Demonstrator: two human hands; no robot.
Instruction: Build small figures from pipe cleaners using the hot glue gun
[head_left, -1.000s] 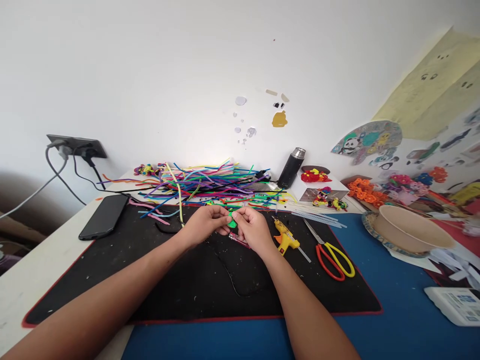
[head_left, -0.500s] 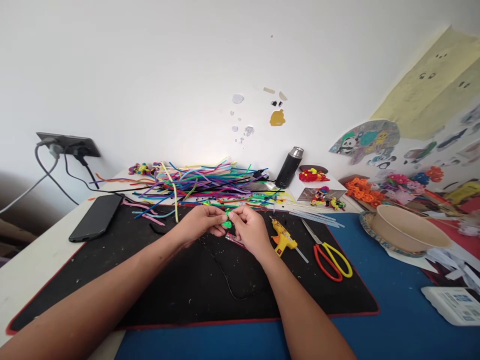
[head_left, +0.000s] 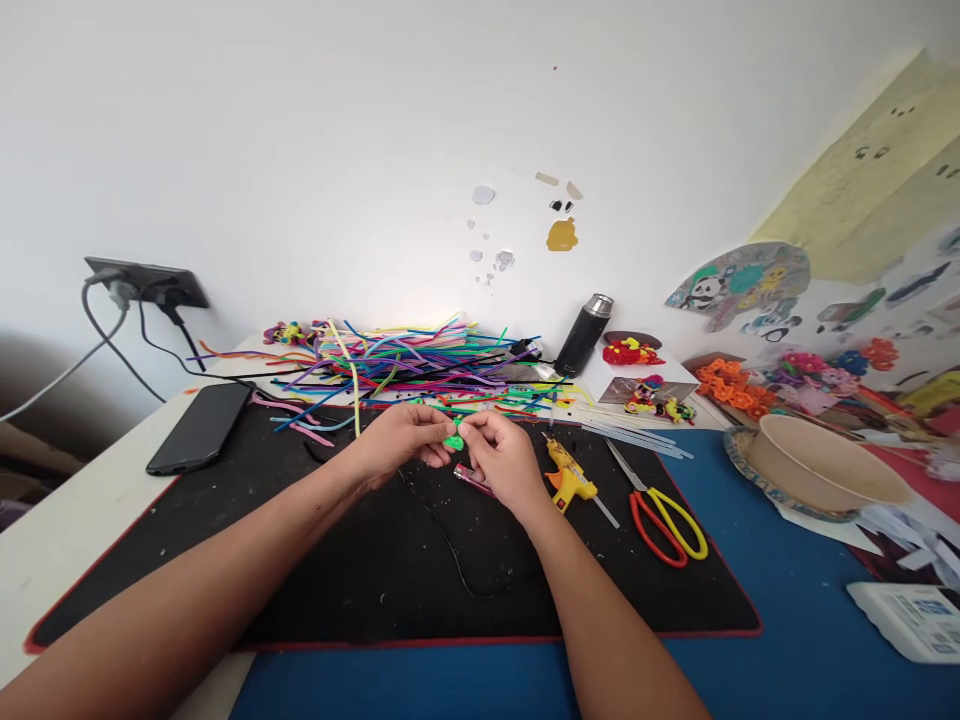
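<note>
Between my two hands, over the black mat (head_left: 360,580), is a small bright green piece (head_left: 454,440), fuzzy like bent pipe cleaner. My left hand (head_left: 417,437) pinches its left side between thumb and fingers. From the right, my right hand (head_left: 495,450) grips it with thumb and forefinger, the fingertips of both hands almost meeting. Fingers cover much of the piece, so its full shape is hidden. Under my right hand lies a pink-red lighter-like object (head_left: 471,478), partly covered.
Behind my hands lies a heap of coloured pipe cleaners (head_left: 420,355). To the right are a yellow glue gun (head_left: 570,478), scissors (head_left: 660,515), a black flask (head_left: 583,335) and a bowl (head_left: 825,465). A phone (head_left: 200,428) lies at left; a thin black cable (head_left: 454,555) crosses the mat.
Both hands keep their grip on the green piece, which has turned slightly and shows less below the fingers. The whole view has shifted a little.
</note>
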